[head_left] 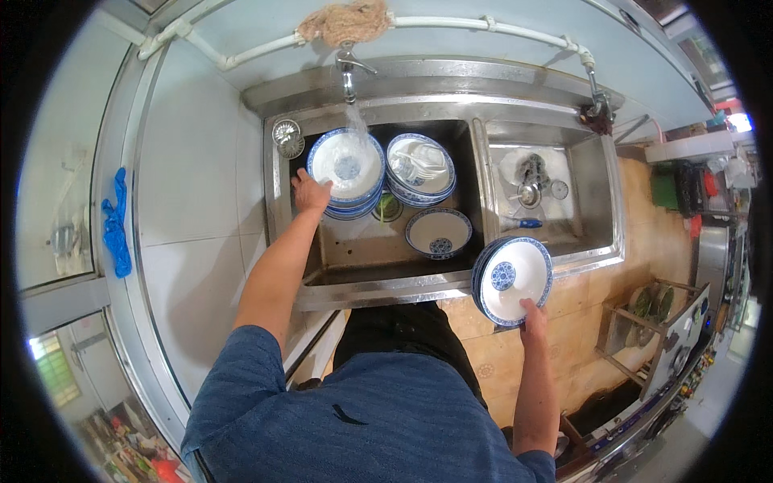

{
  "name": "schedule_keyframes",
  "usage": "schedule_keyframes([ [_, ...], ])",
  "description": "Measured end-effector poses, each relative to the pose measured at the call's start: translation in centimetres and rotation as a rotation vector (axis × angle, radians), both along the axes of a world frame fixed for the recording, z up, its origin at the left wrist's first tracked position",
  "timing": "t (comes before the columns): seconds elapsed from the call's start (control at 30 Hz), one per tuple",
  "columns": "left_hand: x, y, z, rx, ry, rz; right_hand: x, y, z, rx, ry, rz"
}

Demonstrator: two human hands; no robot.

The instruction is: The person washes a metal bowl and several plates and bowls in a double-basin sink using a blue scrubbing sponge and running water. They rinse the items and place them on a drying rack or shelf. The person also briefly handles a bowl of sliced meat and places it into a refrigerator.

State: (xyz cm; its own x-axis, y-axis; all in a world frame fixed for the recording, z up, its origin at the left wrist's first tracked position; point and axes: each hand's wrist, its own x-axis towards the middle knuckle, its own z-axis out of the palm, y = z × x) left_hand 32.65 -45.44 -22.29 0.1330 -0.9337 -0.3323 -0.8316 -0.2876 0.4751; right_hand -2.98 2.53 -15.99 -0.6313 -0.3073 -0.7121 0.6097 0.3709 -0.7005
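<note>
My left hand (311,192) grips the near-left rim of a blue-and-white bowl at the top of a stack (350,166), with the thumb over the edge. Water runs from the faucet (348,72) into that top bowl. Off to the right, my right hand (534,319) holds a tilted stack of patterned bowls (522,271) by the near rim, over the sink's front edge. A second stack of bowls (421,191) stands in the left basin, with several white spoons (423,162) in its top bowl. Nearer me, a single bowl (439,224) rests tilted in the basin.
The steel sink's divider (482,175) separates the basins. The right basin holds a dark scrubber (534,171), a metal ladle (529,195) and a blue-handled tool (529,223). Small glass dishes (288,139) sit at the left corner. A wooden rack (634,320) stands right.
</note>
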Motion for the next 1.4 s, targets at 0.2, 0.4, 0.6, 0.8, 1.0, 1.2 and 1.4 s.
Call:
schedule_keyframes([
  [0.2,-0.1,-3.7,0.2,-0.233,-0.396,-0.310,0.2,0.2,-0.2,-0.035,0.038,0.021],
  [0.4,-1.3,-6.3,4.1,0.114,-0.291,-0.377,0.3,-0.2,-0.2,-0.040,0.040,-0.008],
  [0.6,-3.0,-6.2,7.2,-0.400,-0.440,-0.857,0.0,0.4,-1.8,-0.116,0.056,0.003],
  [0.8,-5.1,-3.2,12.4,-0.698,-0.692,-1.172,-0.2,0.8,-2.9,-0.148,0.052,0.002],
  [1.0,-5.2,1.6,19.7,-0.784,-0.414,-1.122,-0.1,0.4,-2.7,-0.126,0.086,0.034],
  [1.2,-10.3,11.4,24.7,-0.664,0.137,-0.949,-0.4,-0.1,-2.4,-0.112,0.135,-0.077],
  [1.4,-18.3,24.4,17.8,0.169,0.507,-0.570,-1.2,-0.2,2.6,-0.280,-0.012,-0.149],
])
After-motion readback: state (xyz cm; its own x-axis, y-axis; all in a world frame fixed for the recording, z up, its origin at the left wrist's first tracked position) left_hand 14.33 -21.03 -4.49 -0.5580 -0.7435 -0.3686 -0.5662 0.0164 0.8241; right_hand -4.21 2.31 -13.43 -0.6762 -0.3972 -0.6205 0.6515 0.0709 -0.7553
